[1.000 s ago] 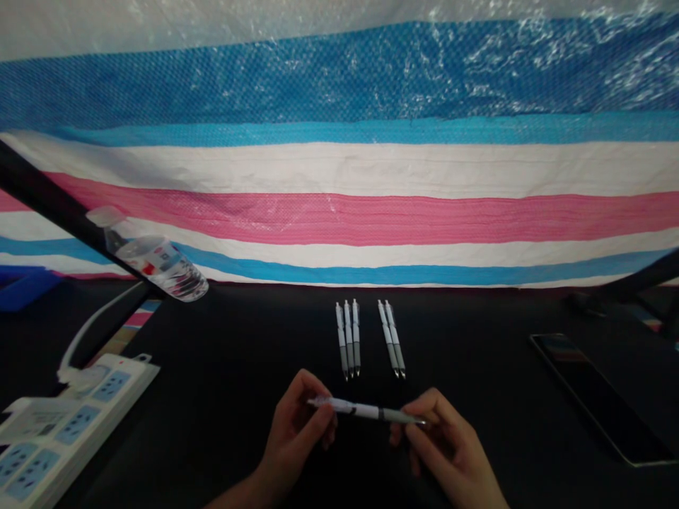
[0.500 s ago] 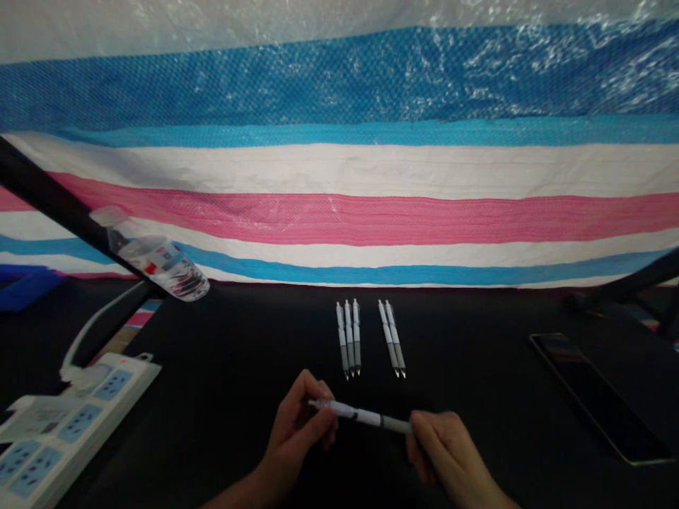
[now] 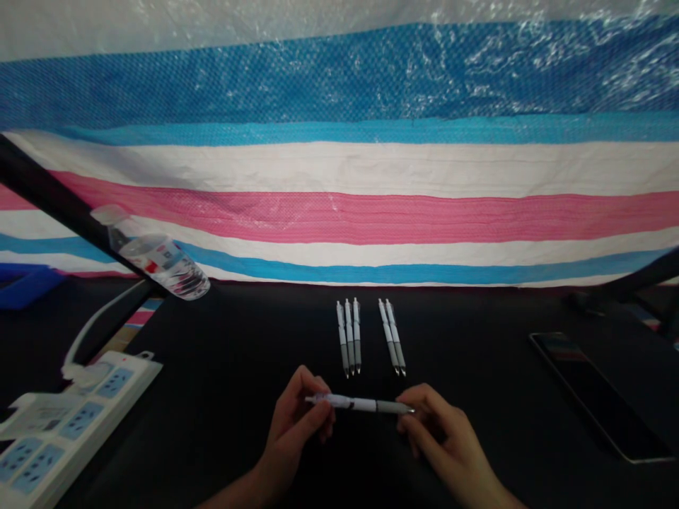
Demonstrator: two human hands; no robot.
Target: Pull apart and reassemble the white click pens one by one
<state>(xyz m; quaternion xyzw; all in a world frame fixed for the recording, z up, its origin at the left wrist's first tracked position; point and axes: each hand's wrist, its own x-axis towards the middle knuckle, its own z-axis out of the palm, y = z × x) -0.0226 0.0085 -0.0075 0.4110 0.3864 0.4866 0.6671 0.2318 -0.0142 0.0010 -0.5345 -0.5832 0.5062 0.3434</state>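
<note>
A white retractable pen [image 3: 363, 404] with a grey grip lies nearly level in front of me, its silver tip pointing right. My left hand [image 3: 300, 413] pinches its clip and button end between thumb and fingers. Around the tip end is my right hand [image 3: 443, 435], its thumb below the pen and its index finger above and behind, with a gap between them. Whether a right finger touches the pen is hard to see. Beyond the hands lie three similar pens [image 3: 349, 339] side by side, and to their right a pair of pens [image 3: 392, 339], all with tips toward me.
A white power strip [image 3: 88, 424] with a plugged cable sits at the left. A tilted plastic bottle [image 3: 164, 265] is behind it, near a black bar [image 3: 58, 191]. On the right lies a dark phone [image 3: 597, 396]. A striped sheet [image 3: 339, 219] hangs behind the black table [image 3: 238, 339].
My right hand has loosened from the pen's grip end and moved slightly up, uncovering the silver tip. The pen has turned closer to level. My left hand keeps its pinch.
</note>
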